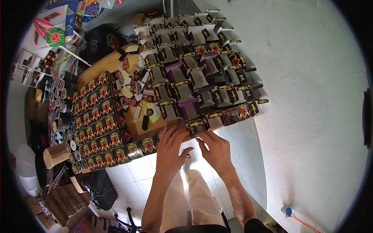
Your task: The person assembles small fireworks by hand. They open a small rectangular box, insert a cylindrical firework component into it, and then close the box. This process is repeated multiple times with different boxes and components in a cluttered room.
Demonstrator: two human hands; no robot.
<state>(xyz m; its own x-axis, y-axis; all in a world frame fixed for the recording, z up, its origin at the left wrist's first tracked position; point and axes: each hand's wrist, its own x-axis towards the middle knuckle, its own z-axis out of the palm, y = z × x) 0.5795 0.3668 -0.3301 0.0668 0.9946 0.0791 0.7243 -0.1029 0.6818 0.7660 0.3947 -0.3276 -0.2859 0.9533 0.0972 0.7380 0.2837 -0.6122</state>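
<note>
My left hand point(170, 145) reaches to the near edge of the table, fingers stretched out and thumb apart. Its fingertips lie beside the closed black boxes point(148, 144) lined along that edge, and partly hide the end of the line. My right hand point(215, 150) is just to the right, with bent fingers and its thumb apart. Its fingertips come up against a small black box point(197, 127) with yellow and red print, tilted at the edge. Further right along the edge lies another black box point(243, 111). Between the hands there is a gap.
Open boxes point(184, 93) with grey insides crowd the table's right side; closed boxes point(99, 126) form rows on the left. Between them, loose labels, paper scraps and small rolls point(134, 87) cover the wooden tabletop point(134, 130). Round tins point(64, 103) stand far left. A pale wall point(303, 97) bounds the right.
</note>
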